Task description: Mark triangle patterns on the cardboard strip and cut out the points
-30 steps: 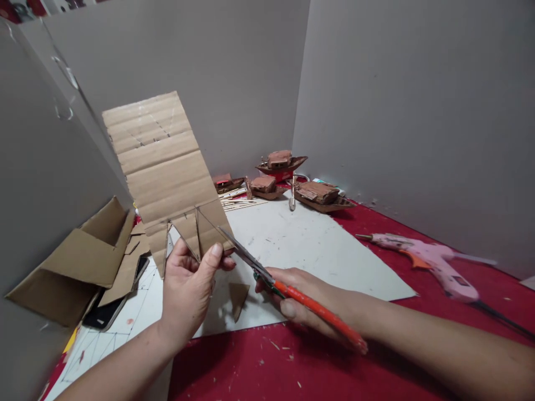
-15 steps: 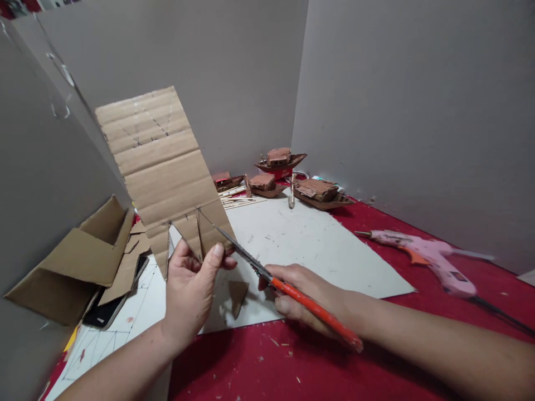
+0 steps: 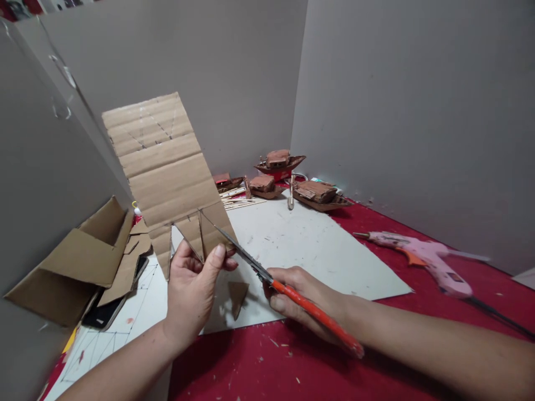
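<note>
My left hand point(image 3: 196, 284) pinches the lower edge of a tall brown cardboard piece point(image 3: 171, 178), holding it up at a tilt. Pencilled lines cross its top, and a pointed notch is cut into its lower part. In my right hand point(image 3: 307, 298) are red-handled scissors point(image 3: 317, 314), their blades pointing up and left at the cardboard's lower right, close to a drawn line. Whether the blade tips have the cardboard between them is hard to make out. Below, a small cardboard triangle point(image 3: 238, 298) lies on the white sheet point(image 3: 301, 245).
Several small model boats point(image 3: 315, 192) stand at the back, beside thin wooden sticks point(image 3: 240, 197). A pink glue gun point(image 3: 422, 253) lies on the red table cover point(image 3: 259, 367) to the right. At left are a folded cardboard box point(image 3: 79, 256), a phone point(image 3: 104, 312) and a sheet with drawn lines point(image 3: 108, 345).
The cardboard has shifted slightly right and its top has dipped a little. Both hands keep their grips, and the scissors stay at nearly the same spot.
</note>
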Motion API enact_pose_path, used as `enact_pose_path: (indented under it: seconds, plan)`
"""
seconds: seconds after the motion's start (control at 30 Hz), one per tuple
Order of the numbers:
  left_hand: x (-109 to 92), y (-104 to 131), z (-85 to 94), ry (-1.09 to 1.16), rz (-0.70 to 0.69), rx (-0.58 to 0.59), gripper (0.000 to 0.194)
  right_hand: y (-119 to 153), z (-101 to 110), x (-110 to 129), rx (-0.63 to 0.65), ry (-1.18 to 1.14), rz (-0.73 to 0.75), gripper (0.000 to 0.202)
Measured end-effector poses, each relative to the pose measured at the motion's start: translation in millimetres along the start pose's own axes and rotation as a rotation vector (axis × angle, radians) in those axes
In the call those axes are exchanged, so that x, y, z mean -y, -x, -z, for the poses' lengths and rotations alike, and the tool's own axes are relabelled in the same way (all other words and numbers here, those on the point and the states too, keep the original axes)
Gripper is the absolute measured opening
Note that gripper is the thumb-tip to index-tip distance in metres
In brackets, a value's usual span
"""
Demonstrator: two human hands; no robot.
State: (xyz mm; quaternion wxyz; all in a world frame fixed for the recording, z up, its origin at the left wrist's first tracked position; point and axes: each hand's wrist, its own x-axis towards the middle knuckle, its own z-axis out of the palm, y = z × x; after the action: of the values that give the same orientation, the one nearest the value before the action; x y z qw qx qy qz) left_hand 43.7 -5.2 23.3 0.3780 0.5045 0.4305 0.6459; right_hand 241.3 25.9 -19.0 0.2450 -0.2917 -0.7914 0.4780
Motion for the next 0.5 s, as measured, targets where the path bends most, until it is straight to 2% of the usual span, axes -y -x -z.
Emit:
enact_pose_path:
  seconds: [0.13, 0.5]
  plan:
    - [-0.9, 0.3, 0.0, -0.003, -0.003, -0.009, 0.021, -0.4, -3.1, 0.6, -0.021, -0.053, 0.0, 0.07]
    - [2.9, -2.6, 1.1, 0.026, 0.021, 0.002, 0.023, -0.8, -8.5, 1.3, -0.054, -0.196, 0.018, 0.062]
